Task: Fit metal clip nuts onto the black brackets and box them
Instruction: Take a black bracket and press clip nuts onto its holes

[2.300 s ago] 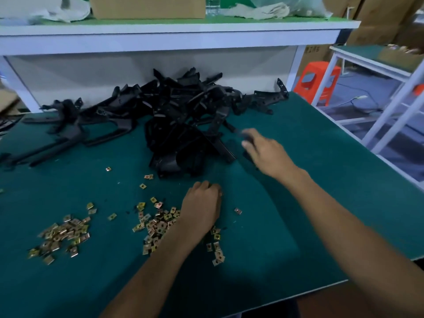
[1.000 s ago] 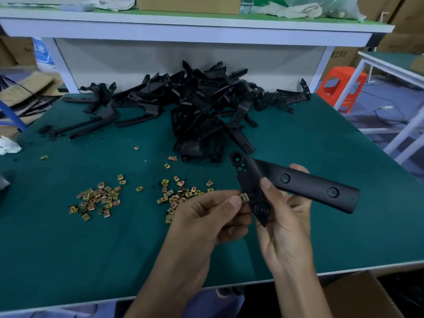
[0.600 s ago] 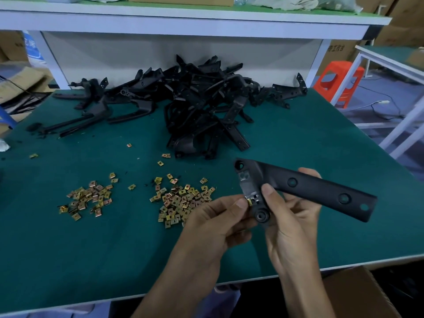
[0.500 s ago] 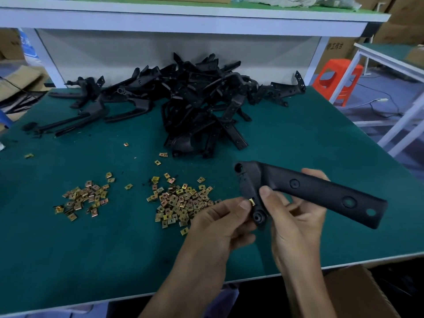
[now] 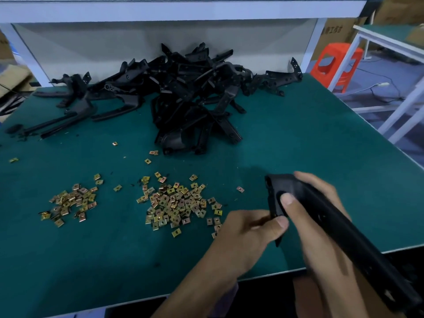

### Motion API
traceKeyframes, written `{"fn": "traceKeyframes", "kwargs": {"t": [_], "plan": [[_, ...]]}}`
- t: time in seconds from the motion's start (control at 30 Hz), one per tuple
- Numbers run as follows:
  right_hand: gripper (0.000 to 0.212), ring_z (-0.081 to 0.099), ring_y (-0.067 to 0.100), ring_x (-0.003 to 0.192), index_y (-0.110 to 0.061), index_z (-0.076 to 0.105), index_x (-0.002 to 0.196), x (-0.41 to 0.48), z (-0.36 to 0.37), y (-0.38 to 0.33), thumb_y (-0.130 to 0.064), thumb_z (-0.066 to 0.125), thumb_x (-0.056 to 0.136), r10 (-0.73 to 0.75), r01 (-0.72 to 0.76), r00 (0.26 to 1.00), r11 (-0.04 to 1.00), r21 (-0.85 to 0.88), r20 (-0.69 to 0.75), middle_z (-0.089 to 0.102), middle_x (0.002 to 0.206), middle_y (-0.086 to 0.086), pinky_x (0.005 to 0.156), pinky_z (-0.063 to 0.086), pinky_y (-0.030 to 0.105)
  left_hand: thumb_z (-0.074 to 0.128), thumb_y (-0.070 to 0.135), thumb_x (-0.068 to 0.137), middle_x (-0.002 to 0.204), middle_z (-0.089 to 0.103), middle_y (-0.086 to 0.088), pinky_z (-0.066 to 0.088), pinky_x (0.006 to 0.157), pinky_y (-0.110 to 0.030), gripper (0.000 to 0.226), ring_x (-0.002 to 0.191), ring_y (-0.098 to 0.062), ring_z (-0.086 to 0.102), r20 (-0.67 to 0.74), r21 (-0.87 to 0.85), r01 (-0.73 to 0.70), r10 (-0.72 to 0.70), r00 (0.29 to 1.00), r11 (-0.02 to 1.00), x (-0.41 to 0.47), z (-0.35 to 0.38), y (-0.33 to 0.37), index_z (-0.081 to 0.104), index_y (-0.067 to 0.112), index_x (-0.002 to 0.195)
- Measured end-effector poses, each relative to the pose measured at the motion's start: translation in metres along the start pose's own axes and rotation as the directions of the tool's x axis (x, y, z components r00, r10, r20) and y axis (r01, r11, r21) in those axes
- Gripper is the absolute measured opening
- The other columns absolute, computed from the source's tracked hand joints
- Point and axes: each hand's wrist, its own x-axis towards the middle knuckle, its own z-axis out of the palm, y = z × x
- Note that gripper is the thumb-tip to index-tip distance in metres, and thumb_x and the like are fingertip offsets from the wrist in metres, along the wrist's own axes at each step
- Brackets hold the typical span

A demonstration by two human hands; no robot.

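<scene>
My right hand (image 5: 321,228) grips a long black bracket (image 5: 339,228) over the table's front right, its arm slanting down toward the lower right corner. My left hand (image 5: 250,232) pinches the bracket's short end, thumb pressed on its lower edge; the clip nut there is hidden. A big heap of gold clip nuts (image 5: 176,203) lies just left of my hands, and a smaller heap (image 5: 71,200) sits farther left. The pile of black brackets (image 5: 183,99) fills the back of the green table (image 5: 114,255).
Stray clip nuts (image 5: 240,189) dot the mat between the heaps and the pile. A white shelf frame (image 5: 160,12) runs across the back. An orange stool (image 5: 337,65) and another white bench (image 5: 390,42) stand to the right. The table's front edge is right below my hands.
The bracket has swung so its long arm points down and right, toward me. My left hand has pushed the clip nut against the bracket's short end, and the nut no longer shows.
</scene>
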Motion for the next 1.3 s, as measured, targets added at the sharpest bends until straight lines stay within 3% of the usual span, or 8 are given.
{"fn": "traceKeyframes", "kwargs": {"t": [0.1, 0.17, 0.27, 0.43, 0.53, 0.67, 1.0, 1.3], "plan": [[0.025, 0.064, 0.003, 0.114, -0.035, 0.069, 0.117, 0.012, -0.001, 0.011, -0.028, 0.069, 0.093, 0.053, -0.054, 0.999, 0.996, -0.067, -0.012, 0.071, 0.119, -0.015, 0.097, 0.048, 0.017, 0.055, 0.054, 0.092, 0.065, 0.048, 0.008, 0.034, 0.061, -0.031, 0.045, 0.064, -0.008, 0.043, 0.056, 0.230, -0.040, 0.028, 0.998, 0.972, 0.024, -0.011, -0.005, 0.059, 0.014, 0.072], [0.022, 0.064, 0.012, 0.115, -0.031, 0.067, 0.115, 0.016, 0.001, 0.021, -0.028, 0.067, 0.093, 0.166, -0.160, 0.982, 0.984, 0.074, -0.089, 0.071, 0.118, -0.010, 0.103, 0.048, 0.032, 0.050, 0.051, 0.098, 0.099, 0.071, 0.010, 0.046, 0.080, -0.025, 0.038, 0.091, -0.004, 0.061, 0.005, 0.468, -0.077, 0.085, 0.996, 0.880, 0.046, -0.025, -0.015, 0.074, 0.023, 0.105], [0.028, 0.066, 0.013, 0.103, -0.022, 0.063, 0.117, 0.018, 0.006, 0.026, -0.026, 0.062, 0.089, 0.388, -0.333, 0.919, 0.855, 0.399, -0.064, 0.072, 0.109, -0.007, 0.086, 0.053, 0.027, 0.044, 0.028, 0.107, 0.132, 0.059, -0.002, 0.042, 0.099, -0.033, 0.037, 0.121, -0.020, 0.048, -0.072, 0.876, -0.063, 0.259, 0.963, 0.478, 0.075, -0.047, -0.030, 0.055, 0.026, 0.142], [0.032, 0.065, 0.018, 0.098, -0.015, 0.062, 0.121, 0.016, 0.007, 0.026, -0.021, 0.061, 0.090, 0.471, -0.392, 0.882, 0.754, 0.527, -0.018, 0.069, 0.114, 0.007, 0.072, 0.055, 0.024, 0.050, 0.023, 0.104, 0.117, 0.057, 0.000, 0.044, 0.088, -0.029, 0.024, 0.110, -0.017, 0.048, -0.072, 0.913, -0.042, 0.259, 0.963, 0.407, 0.092, -0.056, -0.039, 0.067, 0.018, 0.120], [0.023, 0.068, 0.018, 0.095, -0.019, 0.065, 0.111, 0.013, 0.010, 0.025, -0.018, 0.061, 0.088, 0.493, -0.422, 0.868, 0.672, 0.609, 0.057, 0.070, 0.113, 0.010, 0.074, 0.057, 0.025, 0.063, 0.034, 0.096, 0.090, 0.064, 0.015, 0.042, 0.070, -0.010, 0.012, 0.084, 0.002, 0.059, -0.179, 0.761, -0.004, 0.215, 0.960, 0.649, 0.081, -0.061, -0.032, 0.071, 0.026, 0.094], [0.014, 0.067, 0.008, 0.082, -0.023, 0.065, 0.092, 0.003, 0.024, 0.022, -0.015, 0.062, 0.082, 0.470, -0.431, 0.869, 0.573, 0.696, 0.151, 0.067, 0.097, 0.001, 0.062, 0.054, 0.020, 0.075, 0.023, 0.086, 0.080, 0.074, 0.007, 0.052, 0.065, -0.015, 0.008, 0.073, -0.005, 0.068, -0.258, -0.024, 0.023, -0.029, 0.966, 0.999, 0.051, -0.059, -0.009, 0.076, 0.026, 0.080], [0.044, 0.071, 0.022, 0.105, -0.024, 0.068, 0.098, -0.007, 0.053, 0.012, -0.028, 0.096, 0.065, 0.341, -0.469, 0.882, 0.558, 0.685, 0.327, 0.071, 0.111, 0.010, 0.084, 0.058, 0.029, 0.071, 0.016, 0.077, 0.090, 0.074, -0.014, 0.057, 0.068, -0.024, 0.023, 0.075, -0.017, 0.069, -0.221, -0.510, -0.064, -0.059, 0.974, 0.858, -0.006, -0.055, 0.022, 0.077, 0.006, 0.097], [0.049, 0.067, 0.029, 0.100, -0.023, 0.061, 0.105, -0.011, 0.057, 0.004, -0.030, 0.094, 0.069, 0.294, -0.455, 0.888, 0.667, 0.589, 0.353, 0.067, 0.113, 0.018, 0.085, 0.057, 0.034, 0.072, 0.015, 0.074, 0.081, 0.073, -0.012, 0.055, 0.059, -0.021, 0.027, 0.066, -0.014, 0.068, -0.232, -0.631, -0.050, -0.127, 0.964, 0.774, -0.020, -0.054, 0.022, 0.076, 0.001, 0.097]]}}
